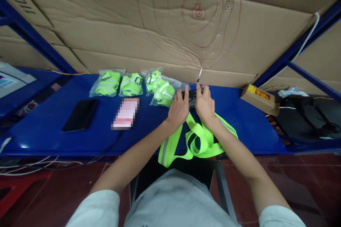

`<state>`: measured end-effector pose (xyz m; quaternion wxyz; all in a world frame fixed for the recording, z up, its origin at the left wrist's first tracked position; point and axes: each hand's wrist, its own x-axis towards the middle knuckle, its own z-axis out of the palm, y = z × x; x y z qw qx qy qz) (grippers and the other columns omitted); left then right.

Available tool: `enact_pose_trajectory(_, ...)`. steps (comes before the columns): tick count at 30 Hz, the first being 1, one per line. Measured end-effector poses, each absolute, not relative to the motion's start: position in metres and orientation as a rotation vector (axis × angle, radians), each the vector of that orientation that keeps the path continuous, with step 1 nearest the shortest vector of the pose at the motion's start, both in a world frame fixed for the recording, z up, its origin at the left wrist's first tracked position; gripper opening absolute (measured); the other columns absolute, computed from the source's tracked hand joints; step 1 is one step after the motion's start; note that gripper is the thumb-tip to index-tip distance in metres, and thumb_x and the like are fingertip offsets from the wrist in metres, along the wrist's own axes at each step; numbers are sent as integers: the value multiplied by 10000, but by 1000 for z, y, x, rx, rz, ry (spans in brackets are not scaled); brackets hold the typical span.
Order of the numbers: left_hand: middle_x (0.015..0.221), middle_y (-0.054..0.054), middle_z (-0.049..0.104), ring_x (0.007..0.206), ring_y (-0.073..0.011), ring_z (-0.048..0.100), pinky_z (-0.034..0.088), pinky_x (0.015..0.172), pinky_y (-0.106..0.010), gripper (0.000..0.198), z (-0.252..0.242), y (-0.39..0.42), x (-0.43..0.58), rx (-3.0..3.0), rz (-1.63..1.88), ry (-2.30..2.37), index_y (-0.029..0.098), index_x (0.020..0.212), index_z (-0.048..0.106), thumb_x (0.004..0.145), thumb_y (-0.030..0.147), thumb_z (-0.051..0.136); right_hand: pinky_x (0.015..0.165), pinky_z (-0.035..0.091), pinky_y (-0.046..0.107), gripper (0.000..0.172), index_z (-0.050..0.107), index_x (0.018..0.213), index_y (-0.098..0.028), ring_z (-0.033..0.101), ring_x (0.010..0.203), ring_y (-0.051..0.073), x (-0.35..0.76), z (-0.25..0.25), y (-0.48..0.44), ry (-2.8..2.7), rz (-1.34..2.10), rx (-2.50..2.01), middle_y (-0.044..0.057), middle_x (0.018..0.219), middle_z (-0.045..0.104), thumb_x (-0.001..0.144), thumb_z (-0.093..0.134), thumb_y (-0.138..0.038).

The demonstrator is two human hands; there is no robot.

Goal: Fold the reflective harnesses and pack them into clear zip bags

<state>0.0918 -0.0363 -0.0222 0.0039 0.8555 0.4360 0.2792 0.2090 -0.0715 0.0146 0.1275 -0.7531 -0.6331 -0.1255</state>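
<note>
A loose neon-yellow reflective strap [198, 140] with a grey stripe lies in loops at the front of the blue table, part of it drooping over the edge. At its far end is a dark piece that looks like a black buckle [191, 94], largely covered by my fingers. My left hand [180, 106] grips it from the left, index finger stretched forward. From the other side my right hand [204, 103] has its fingers closed around it. Left of my hands lie several clear bags [163, 94] of folded neon straps with black buckles.
A black phone [80, 115] and a lit, blurred phone [125, 114] lie on the blue table [45, 120]. At the right stands an open cardboard box [259, 98] beside a black bag-like item [311, 113]. Cardboard [112, 35] walls the back; white cables hang at the left front.
</note>
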Motion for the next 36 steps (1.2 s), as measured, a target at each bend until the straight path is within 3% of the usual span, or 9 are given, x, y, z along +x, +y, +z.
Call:
enact_pose_trajectory(5, 1440, -303, 403, 1381, -386, 454, 447, 1095, -533, 665, -13, -27, 83, 2576, 964, 1223, 29, 1601, 176, 976, 109, 388, 986, 559, 454, 792, 170, 1651, -163, 491, 1360, 330, 218, 25, -73, -2018, -65, -1850, 238, 1556, 354, 942, 516, -229)
enact_pose_trajectory(10, 1413, -239, 430, 1328, -337, 495, 468, 1073, -487, 735, 28, -29, 58, 2442, 1146, 941, 116, 1612, 195, 950, 192, 507, 1198, 360, 517, 855, 417, 1556, -212, 470, 1428, 308, 256, 67, -79, -1939, 473, -1395, 159, 1535, 494, 837, 726, -557)
enact_pose_trajectory(15, 1312, -126, 583, 1256, -303, 537, 425, 1121, -485, 711, 89, -50, 38, 2330, 1447, 812, 235, 1538, 394, 903, 376, 680, 1083, 498, 457, 729, 607, 1370, -215, 635, 1233, 275, 252, 106, -95, -1776, 784, -1150, 94, 1326, 689, 786, 778, -616)
enact_pose_trajectory(20, 1353, -91, 603, 1277, -273, 607, 513, 1033, -425, 917, 115, -52, 24, 2013, 1338, 492, 320, 1596, 269, 845, 534, 752, 840, 622, 375, 607, 614, 1296, -241, 735, 980, 222, 227, 131, -110, -1532, 806, -1057, 71, 1130, 741, 854, 701, -648)
enact_pose_trajectory(22, 1323, -99, 634, 1266, -284, 629, 536, 1007, -433, 879, 119, -50, 22, 1871, 1264, 406, 290, 1565, 352, 834, 562, 756, 765, 634, 354, 566, 634, 1238, -236, 746, 905, 209, 220, 143, -115, -1493, 795, -1031, 65, 1053, 751, 870, 674, -664)
enact_pose_trajectory(25, 1239, -99, 702, 1208, -292, 670, 541, 1024, -436, 678, 128, -52, 24, 1675, 1183, 282, 210, 1349, 619, 781, 519, 822, 705, 631, 333, 556, 663, 1166, -235, 754, 912, 223, 211, 159, -122, -1487, 722, -1027, 53, 961, 753, 897, 595, -716)
enact_pose_trajectory(28, 1214, -69, 733, 1206, -283, 675, 518, 1073, -444, 393, 142, -65, 30, 1561, 1253, 151, 191, 1135, 727, 846, 452, 787, 682, 616, 321, 585, 667, 1173, -255, 755, 948, 242, 200, 173, -130, -1458, 587, -1039, 49, 936, 751, 936, 475, -754)
enact_pose_trajectory(32, 1257, -61, 721, 1243, -315, 660, 547, 1044, -442, 557, 152, -82, 41, 1466, 1081, 0, 229, 1226, 692, 754, 469, 864, 670, 596, 304, 574, 673, 1173, -253, 752, 892, 225, 182, 183, -135, -1387, 420, -982, 49, 903, 736, 970, 426, -730)
enact_pose_trajectory(36, 1080, -49, 765, 975, -262, 756, 616, 851, -376, 583, 132, -81, 56, 1290, 925, 189, 216, 1238, 679, 709, 316, 900, 654, 572, 300, 661, 682, 1210, -238, 735, 853, 217, 178, 172, -118, -1364, 368, -1061, 41, 843, 703, 940, 409, -776)
